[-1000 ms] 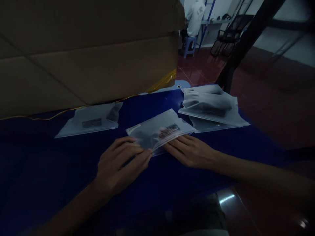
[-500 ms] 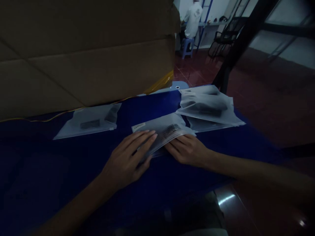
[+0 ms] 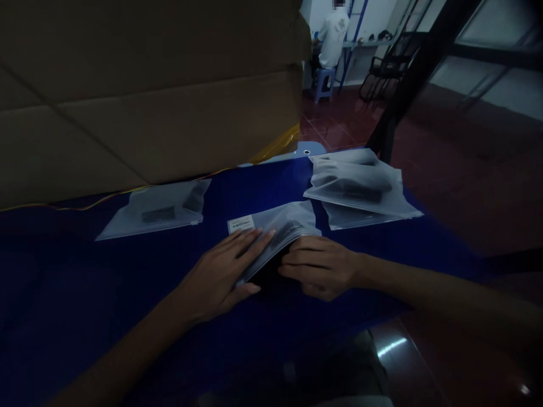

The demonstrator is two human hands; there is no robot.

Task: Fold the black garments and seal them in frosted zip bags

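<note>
Left grip (image 3: 218,277) and right grip (image 3: 320,267) hold a frosted zip bag (image 3: 275,226).

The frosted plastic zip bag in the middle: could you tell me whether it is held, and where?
The frosted plastic zip bag is held at its near edge, by the left hand and right hand.

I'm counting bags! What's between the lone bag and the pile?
A frosted zip bag, held by the person's left hand and right hand, in the head view.
</note>
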